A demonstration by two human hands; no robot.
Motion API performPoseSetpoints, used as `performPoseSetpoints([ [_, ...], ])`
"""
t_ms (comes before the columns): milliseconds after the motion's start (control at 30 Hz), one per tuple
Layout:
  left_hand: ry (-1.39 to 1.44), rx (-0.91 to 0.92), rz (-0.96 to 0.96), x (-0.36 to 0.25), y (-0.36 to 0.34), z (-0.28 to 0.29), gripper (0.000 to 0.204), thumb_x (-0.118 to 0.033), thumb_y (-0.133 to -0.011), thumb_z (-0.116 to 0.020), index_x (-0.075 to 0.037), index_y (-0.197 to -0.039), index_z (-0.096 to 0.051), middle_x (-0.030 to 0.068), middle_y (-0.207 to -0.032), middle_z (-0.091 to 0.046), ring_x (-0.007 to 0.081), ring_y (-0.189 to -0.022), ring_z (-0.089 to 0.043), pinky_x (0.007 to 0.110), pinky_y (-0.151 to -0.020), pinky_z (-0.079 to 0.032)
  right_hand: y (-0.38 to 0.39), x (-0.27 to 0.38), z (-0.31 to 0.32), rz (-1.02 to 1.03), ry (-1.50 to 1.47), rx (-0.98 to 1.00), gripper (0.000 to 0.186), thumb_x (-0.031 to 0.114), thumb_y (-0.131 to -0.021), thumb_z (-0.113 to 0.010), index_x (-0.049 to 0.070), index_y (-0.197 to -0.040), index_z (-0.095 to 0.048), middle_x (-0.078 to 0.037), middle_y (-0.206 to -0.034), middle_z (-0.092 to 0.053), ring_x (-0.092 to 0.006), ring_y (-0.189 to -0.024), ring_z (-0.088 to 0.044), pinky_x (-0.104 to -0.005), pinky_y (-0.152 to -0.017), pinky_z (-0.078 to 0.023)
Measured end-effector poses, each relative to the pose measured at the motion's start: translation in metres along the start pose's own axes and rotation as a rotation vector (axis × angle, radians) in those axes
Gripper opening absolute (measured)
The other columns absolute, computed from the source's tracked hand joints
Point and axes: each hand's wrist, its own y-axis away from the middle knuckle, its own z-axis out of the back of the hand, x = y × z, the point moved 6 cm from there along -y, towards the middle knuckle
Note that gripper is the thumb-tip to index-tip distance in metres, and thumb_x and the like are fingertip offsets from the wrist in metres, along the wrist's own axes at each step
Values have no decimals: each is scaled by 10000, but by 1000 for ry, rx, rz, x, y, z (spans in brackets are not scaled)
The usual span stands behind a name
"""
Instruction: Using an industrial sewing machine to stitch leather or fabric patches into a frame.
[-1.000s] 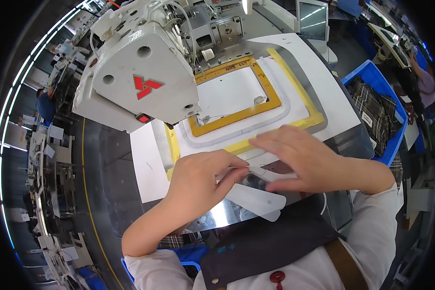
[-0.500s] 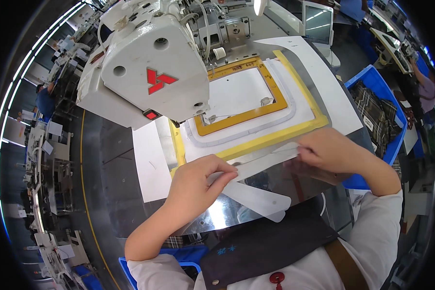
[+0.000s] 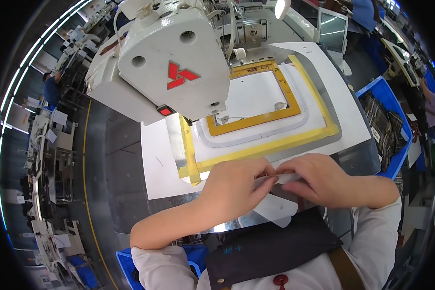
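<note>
Pale strip [image 3: 289,178] is held between both hands, over the near side of the machine table. It is pinched by thumb and fingers of the left hand [image 3: 237,183]; it appears gripped by the right hand [image 3: 319,178] too, contact partly hidden. Creasing or twisting could be caused by the fingertips being so close together; one end could be dropped if the pinch is loosened. Just nearer, a translucent round-ended piece [image 3: 278,210] juts toward the apron [image 3: 275,244]; whether it is held or resting cannot be told. If loose, it could be knocked off by a wrist. Farther, yellow tape [image 3: 256,155] could be lifted by a brushing knuckle, and the yellow-brown frame [image 3: 256,125] nudged off line beside the machine head [image 3: 150,82].
</note>
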Motion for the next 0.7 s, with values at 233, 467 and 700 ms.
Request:
performPoseSetpoints([
  [233, 7, -338, 279, 79, 14, 23, 151, -200, -828, -659, -78, -914, -635, 75, -754, -652, 238, -655, -632, 318, -579, -493, -88, -65, -12, -114, -138, -3, 319, 317, -838, -662, 0, -867, -668, -153, -694, -630, -273, -635, -594, -338, -609, -457],
  [467, -525, -355, -273, 42, -11, 6, 500, -231, -786, -702, -42, -1217, -532, 187, -1268, -521, 339, -1135, -526, 425, -964, -431, -147, -87, 7, -212, -75, -19, 329, 325, -780, -688, 2, -840, -691, -173, -711, -652, -297, -650, -625, -365, -657, -494],
  [700, -537, -290, -144, 69, -27, -2, 601, -320, -790, -685, -40, -1283, -484, 176, -1333, -457, 349, -1216, -453, 452, -1037, -348, -143, -102, 15, -311, -30, -2, 324, 313, -776, -702, -6, -829, -688, -176, -724, -652, -286, -658, -625, -359, -651, -494],
])
